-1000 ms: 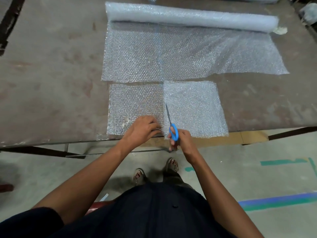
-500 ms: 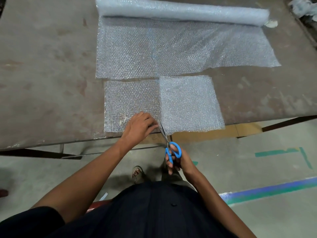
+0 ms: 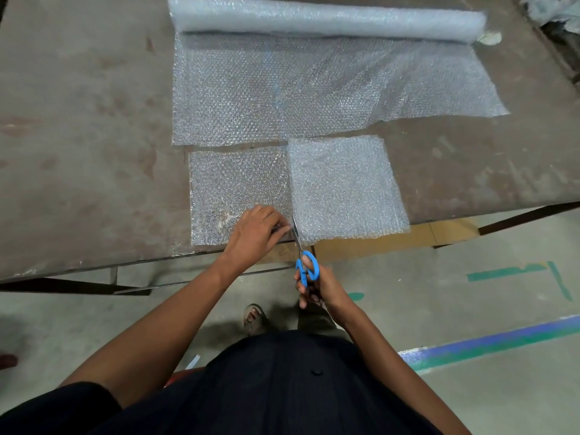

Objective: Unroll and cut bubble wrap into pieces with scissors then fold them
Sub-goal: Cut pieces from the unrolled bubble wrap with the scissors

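The cut rectangular piece of clear bubble wrap (image 3: 241,189) lies flat at the near edge of the worn brown metal table (image 3: 78,136), its near border along that edge. Its right part lies under, or is folded into, a whiter and denser square of bubble wrap (image 3: 342,186); which of the two cannot be told. The seam between the thin and the dense parts runs straight away from the person, from the near edge toward the far edge.

The right hand (image 3: 317,285) is below and just off the near edge, fingers curled through the loops of the blue-handled steel scissors (image 3: 306,262). The blades point up and away, their tips entering the wrap at the near end of the seam; whether the blades are parted cannot be told. The long axis of the scissors lies nearly in line with the seam, so the coming cut appears to run forward along it.

The left hand (image 3: 255,229) rests on the thin part just left of the blades, fingertips (image 3: 284,227) pinching or pressing the wrap beside the cut line.

Beyond, the unrolled sheet (image 3: 298,89) spreads from the long roll of bubble wrap (image 3: 329,22), which lies parallel to the far edge.
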`<move>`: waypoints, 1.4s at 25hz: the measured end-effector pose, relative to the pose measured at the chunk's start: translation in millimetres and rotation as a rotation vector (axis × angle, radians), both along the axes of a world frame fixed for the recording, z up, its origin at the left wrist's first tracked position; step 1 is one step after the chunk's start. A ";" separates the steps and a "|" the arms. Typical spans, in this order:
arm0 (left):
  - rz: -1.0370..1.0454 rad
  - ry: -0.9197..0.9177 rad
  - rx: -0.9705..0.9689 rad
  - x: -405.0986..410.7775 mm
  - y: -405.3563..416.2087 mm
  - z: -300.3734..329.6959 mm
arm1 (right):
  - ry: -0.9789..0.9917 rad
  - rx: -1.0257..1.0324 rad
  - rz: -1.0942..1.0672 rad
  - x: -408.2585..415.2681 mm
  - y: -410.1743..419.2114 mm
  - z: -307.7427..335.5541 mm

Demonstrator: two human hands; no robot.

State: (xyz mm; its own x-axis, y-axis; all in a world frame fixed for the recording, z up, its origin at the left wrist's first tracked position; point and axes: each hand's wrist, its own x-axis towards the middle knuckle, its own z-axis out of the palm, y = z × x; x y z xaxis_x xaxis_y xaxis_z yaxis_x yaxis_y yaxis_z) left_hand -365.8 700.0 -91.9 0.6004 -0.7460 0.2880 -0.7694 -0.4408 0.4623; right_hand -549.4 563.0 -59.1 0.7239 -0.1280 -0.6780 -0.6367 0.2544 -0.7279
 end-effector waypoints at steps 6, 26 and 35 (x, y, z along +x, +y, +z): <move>0.012 0.033 0.012 0.3 -1.6 -1.0 | -0.048 -0.066 0.020 -1.1 7.4 -11.0; 0.084 0.207 -0.089 -5.3 1.0 11.0 | -0.042 0.051 -0.085 12.0 5.9 -11.2; 0.076 0.201 -0.061 -3.9 1.4 6.1 | -0.078 -0.087 -0.015 23.2 0.0 -7.6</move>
